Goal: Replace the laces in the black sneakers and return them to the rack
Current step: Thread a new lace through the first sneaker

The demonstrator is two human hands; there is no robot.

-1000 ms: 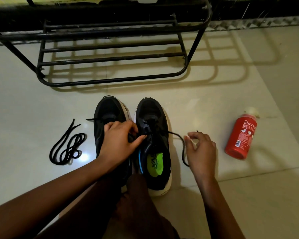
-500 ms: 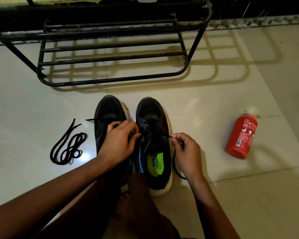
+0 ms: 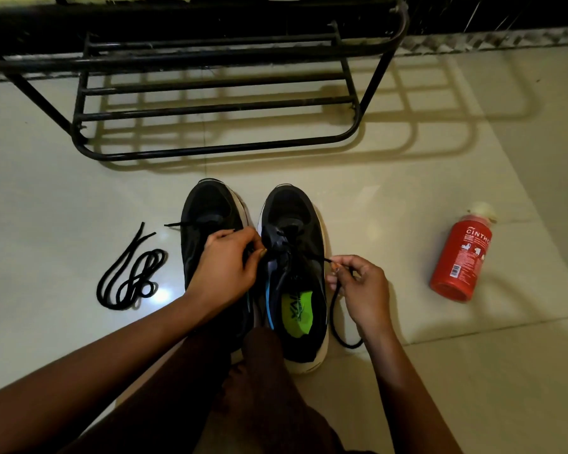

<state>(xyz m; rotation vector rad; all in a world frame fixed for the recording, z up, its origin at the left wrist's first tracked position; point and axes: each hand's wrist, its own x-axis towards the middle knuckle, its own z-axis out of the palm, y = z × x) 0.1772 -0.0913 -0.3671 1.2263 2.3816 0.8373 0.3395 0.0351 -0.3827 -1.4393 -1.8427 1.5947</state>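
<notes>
Now the right hand (image 3: 361,290), having drawn in from the open floor, is pinching the lace (image 3: 333,309) tip beside the green-insoled sneaker (image 3: 295,217). The left hand (image 3: 227,267) is gripping its eyelet flap. Threading is proceeding, with the sneaker standing before the rack (image 3: 210,152).

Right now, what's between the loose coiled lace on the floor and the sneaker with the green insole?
The other black sneaker, partly covered by the left hand, with bare tile beside it, as the head view shows.
</notes>
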